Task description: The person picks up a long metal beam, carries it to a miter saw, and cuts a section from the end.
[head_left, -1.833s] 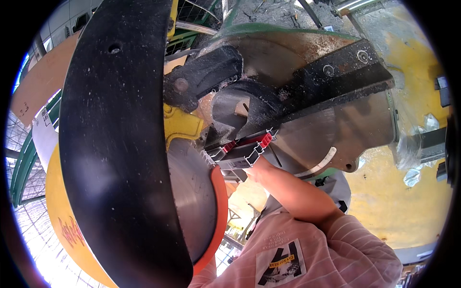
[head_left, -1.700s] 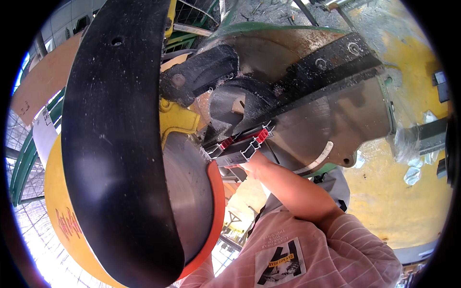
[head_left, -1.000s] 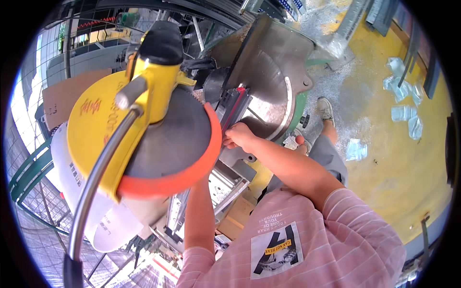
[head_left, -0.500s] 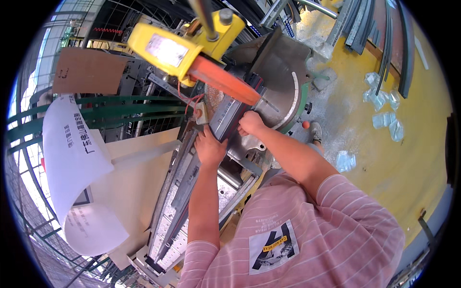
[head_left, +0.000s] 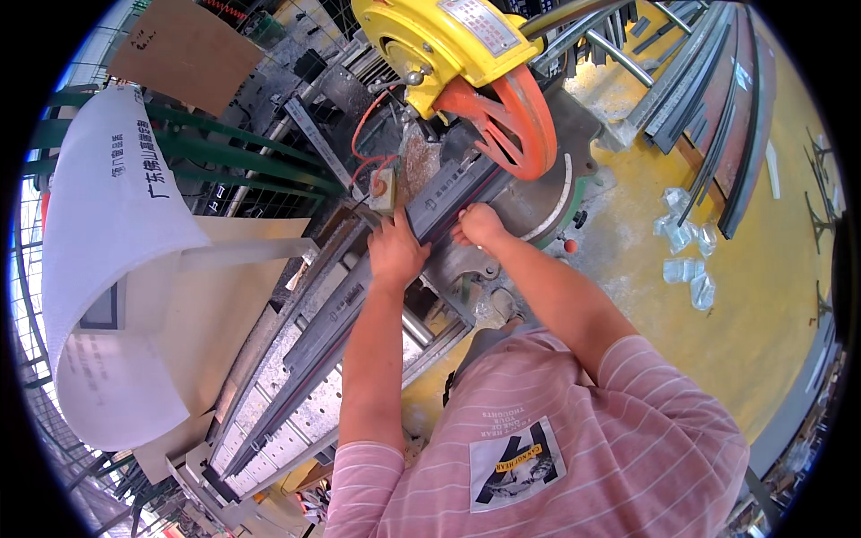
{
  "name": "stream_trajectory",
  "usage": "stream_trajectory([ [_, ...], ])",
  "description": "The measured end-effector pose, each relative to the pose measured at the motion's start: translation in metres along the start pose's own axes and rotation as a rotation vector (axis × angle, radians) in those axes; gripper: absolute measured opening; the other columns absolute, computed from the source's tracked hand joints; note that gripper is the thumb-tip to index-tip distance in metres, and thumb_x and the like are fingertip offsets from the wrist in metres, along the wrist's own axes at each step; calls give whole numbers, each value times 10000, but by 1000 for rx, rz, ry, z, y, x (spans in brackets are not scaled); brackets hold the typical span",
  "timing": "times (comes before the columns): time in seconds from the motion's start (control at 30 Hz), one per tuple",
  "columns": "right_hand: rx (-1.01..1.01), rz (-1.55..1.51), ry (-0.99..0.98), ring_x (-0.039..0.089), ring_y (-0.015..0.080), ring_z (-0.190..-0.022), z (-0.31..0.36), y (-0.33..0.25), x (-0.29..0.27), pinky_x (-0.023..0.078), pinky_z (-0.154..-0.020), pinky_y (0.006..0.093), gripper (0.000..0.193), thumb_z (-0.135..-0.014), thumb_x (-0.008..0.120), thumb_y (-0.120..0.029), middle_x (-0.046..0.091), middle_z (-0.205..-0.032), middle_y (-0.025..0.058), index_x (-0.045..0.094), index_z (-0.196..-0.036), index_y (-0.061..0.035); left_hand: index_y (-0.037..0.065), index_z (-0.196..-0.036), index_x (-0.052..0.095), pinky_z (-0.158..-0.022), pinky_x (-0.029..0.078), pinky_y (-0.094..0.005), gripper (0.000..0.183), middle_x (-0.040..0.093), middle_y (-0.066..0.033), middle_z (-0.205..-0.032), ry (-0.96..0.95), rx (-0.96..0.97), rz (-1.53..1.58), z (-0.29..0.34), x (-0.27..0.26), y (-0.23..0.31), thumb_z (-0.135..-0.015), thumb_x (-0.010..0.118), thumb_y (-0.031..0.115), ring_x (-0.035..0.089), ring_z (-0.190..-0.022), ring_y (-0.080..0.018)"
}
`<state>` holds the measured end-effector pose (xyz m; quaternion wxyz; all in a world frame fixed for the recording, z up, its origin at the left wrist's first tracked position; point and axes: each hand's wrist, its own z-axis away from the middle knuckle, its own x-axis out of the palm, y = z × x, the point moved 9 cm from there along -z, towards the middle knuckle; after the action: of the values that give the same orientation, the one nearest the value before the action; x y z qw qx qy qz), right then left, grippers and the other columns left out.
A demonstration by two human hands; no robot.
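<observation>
A long dark-grey metal profile (head_left: 444, 193) lies slantwise across the bed of a yellow cut-off saw (head_left: 462, 36). My left hand (head_left: 395, 255) grips it, fingers over the far side and thumb towards the near side. Beside its near edge, my right hand (head_left: 480, 226) is closed with fingers curled; whatever they hold, if anything, is hidden. The saw's orange guard (head_left: 529, 117) hangs above the profile, just beyond my right hand. A small pale block with a red cord (head_left: 383, 190) sits beyond my left fingertips.
The long perforated bench (head_left: 269, 408) supports the profile towards the lower left. A curled white sheet (head_left: 134, 215) and green rails (head_left: 247, 161) stand at left. Several long profiles (head_left: 686, 112) and clear plastic packets (head_left: 691, 269) lie on the yellow floor at right.
The whole view has shifted. The saw's guard now shows its spoked side and appears further right. My left hand stays on the profile; my right hand remains curled near its edge.
</observation>
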<state>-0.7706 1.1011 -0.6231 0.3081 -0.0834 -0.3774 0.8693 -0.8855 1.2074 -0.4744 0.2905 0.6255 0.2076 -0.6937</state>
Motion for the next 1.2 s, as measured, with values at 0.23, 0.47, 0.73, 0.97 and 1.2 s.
stream_trajectory([
  [0.23,-3,39,95,697,245,-679,-1,-4,-4,562,-581,355,229,-1034,469,-147,705,-852,158,591,-985,41,22,-1405,403,-928,480,-473,899,590,-181,-1144,-30,-26,-43,2,-1,5,-704,863,349,604,-1076,-369],
  [0.47,50,-53,80,705,246,-687,-9,6,-4,559,-582,346,216,-1032,474,-134,708,-847,154,592,-983,40,26,-1398,409,-935,473,-474,880,590,-177,-1140,-22,-21,-30,4,-2,6,-710,859,338,601,-1076,-367],
  [0.73,29,-1,-22,697,216,-759,0,-3,-9,560,-642,324,248,-1041,486,-163,714,-963,158,599,-1090,53,53,-1413,410,-964,466,-472,875,583,-178,-1198,-25,-40,-23,4,-6,12,-716,853,342,595,-1119,-363],
  [0.97,-237,258,-387,686,173,-871,156,-81,-65,550,-731,315,339,-1011,572,-217,720,-1096,105,618,-1250,19,89,-1423,407,-957,465,-462,868,594,-165,-1189,54,-80,-35,16,-3,2,-724,854,344,603,-1118,-347],
  [1.2,-1664,162,347,615,180,-887,460,-370,-167,478,-816,330,325,-1039,522,-215,660,-979,113,636,-1249,4,79,-1415,403,-935,485,-473,845,618,-160,-1139,95,-24,-24,13,-6,9,-735,842,324,621,-1084,-350],
])
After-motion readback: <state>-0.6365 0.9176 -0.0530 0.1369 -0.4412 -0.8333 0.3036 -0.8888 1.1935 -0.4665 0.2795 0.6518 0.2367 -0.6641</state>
